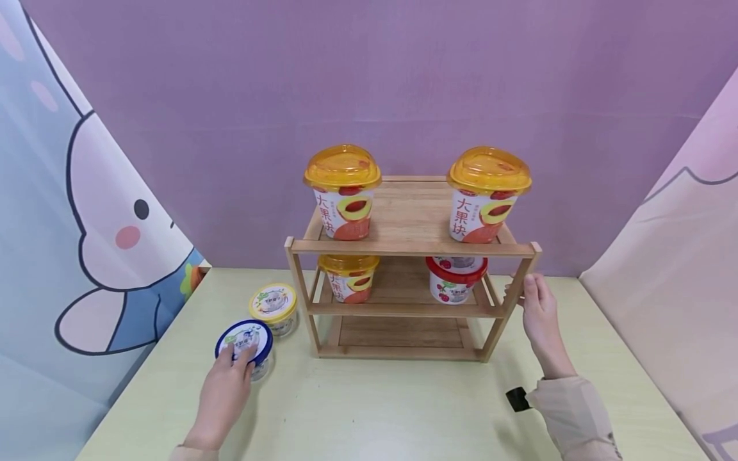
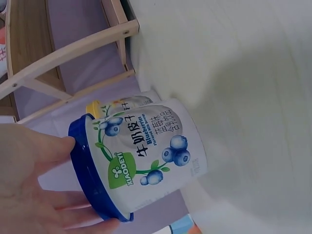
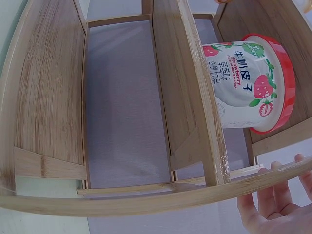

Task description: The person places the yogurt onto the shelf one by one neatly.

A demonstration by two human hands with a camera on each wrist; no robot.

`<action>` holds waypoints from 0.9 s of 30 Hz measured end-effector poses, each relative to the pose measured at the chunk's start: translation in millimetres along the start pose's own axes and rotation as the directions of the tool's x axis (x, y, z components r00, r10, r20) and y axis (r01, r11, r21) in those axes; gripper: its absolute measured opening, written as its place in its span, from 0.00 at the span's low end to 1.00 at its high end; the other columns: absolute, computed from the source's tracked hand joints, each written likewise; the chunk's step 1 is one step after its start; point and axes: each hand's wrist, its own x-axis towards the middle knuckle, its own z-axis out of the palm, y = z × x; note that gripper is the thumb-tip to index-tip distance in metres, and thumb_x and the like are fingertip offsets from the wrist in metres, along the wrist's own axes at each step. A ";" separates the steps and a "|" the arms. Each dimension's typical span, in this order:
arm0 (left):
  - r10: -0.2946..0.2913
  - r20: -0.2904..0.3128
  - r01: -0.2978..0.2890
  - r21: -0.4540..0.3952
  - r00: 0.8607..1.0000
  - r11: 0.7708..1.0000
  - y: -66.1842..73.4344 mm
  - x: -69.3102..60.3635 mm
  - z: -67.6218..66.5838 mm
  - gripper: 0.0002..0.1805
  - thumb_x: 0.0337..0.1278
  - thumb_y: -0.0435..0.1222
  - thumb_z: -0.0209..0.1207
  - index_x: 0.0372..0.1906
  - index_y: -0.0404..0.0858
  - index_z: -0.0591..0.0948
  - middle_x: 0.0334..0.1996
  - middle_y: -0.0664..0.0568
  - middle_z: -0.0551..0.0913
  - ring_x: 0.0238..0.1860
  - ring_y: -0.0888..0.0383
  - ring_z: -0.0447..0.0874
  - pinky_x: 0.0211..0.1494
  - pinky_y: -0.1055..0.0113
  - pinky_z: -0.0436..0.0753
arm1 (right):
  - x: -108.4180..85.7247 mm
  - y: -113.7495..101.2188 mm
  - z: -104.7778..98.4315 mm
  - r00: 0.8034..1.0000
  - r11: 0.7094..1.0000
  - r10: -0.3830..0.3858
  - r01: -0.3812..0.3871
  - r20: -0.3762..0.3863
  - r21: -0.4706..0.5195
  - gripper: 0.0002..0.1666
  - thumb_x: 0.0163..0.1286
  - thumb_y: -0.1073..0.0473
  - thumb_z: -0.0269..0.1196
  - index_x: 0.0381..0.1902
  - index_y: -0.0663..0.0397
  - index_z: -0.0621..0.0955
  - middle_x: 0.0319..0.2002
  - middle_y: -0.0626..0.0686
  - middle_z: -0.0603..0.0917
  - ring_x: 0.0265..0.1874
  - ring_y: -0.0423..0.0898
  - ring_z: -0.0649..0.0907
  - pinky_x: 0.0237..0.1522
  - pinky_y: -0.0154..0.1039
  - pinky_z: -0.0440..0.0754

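Observation:
My left hand (image 1: 221, 397) grips a milk cup with a blue lid (image 1: 245, 341) by the lid's edge, thumb and fingers on opposite sides. Blueberries are printed on this blueberry cup (image 2: 141, 151) in the left wrist view, where it appears sideways. A similar cup with a yellow lid (image 1: 273, 304) stands just behind it. At the right side of a wooden shelf rack (image 1: 403, 248), my right hand (image 1: 540, 314) holds the upright post. The right wrist view shows the fingers (image 3: 282, 195) partly hidden behind that post.
Two large fruit cups with orange domed lids, left (image 1: 346, 192) and right (image 1: 489, 195), stand on the top shelf. The middle shelf bears another fruit cup (image 1: 349, 282) and a red-lidded strawberry cup (image 1: 452, 285). A purple backdrop (image 1: 403, 70) stands behind the rack.

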 end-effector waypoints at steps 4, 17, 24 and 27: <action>0.000 -0.014 0.001 0.031 1.000 1.000 5.0 0.5 1.3 0.17 0.46 0.30 0.59 0.45 0.32 0.77 0.42 0.21 0.70 0.40 0.29 0.71 0.35 0.40 0.73 | 0.5 1.1 -0.3 1.000 1.000 0.006 -0.006 -0.002 -0.015 0.25 0.71 0.51 0.39 0.44 0.72 0.68 0.30 0.43 0.75 0.30 0.32 0.76 0.37 0.21 0.73; -0.042 0.024 0.040 0.054 0.999 0.998 9.1 3.5 1.8 0.16 0.50 0.34 0.58 0.46 0.34 0.78 0.42 0.23 0.69 0.39 0.32 0.69 0.33 0.45 0.72 | 0.6 0.0 0.3 1.000 1.000 0.013 -0.013 -0.017 0.001 0.17 0.71 0.51 0.40 0.38 0.56 0.72 0.29 0.42 0.75 0.29 0.33 0.77 0.36 0.22 0.74; -0.115 -0.003 0.114 -0.091 0.993 0.989 6.5 6.8 -1.9 0.23 0.42 0.39 0.64 0.46 0.32 0.76 0.47 0.24 0.63 0.47 0.30 0.61 0.41 0.42 0.62 | 1.0 -0.4 0.6 0.999 1.000 0.016 -0.016 -0.028 -0.014 0.21 0.71 0.51 0.40 0.40 0.64 0.71 0.28 0.42 0.76 0.28 0.33 0.77 0.35 0.22 0.74; -0.179 -0.020 0.173 -0.158 0.984 0.972 5.5 8.1 -0.6 0.28 0.40 0.40 0.65 0.48 0.29 0.73 0.52 0.23 0.59 0.51 0.30 0.56 0.44 0.39 0.60 | 0.9 -0.3 0.9 0.999 1.000 0.020 -0.020 -0.033 -0.002 0.17 0.71 0.51 0.40 0.37 0.55 0.72 0.28 0.43 0.75 0.28 0.33 0.77 0.35 0.22 0.74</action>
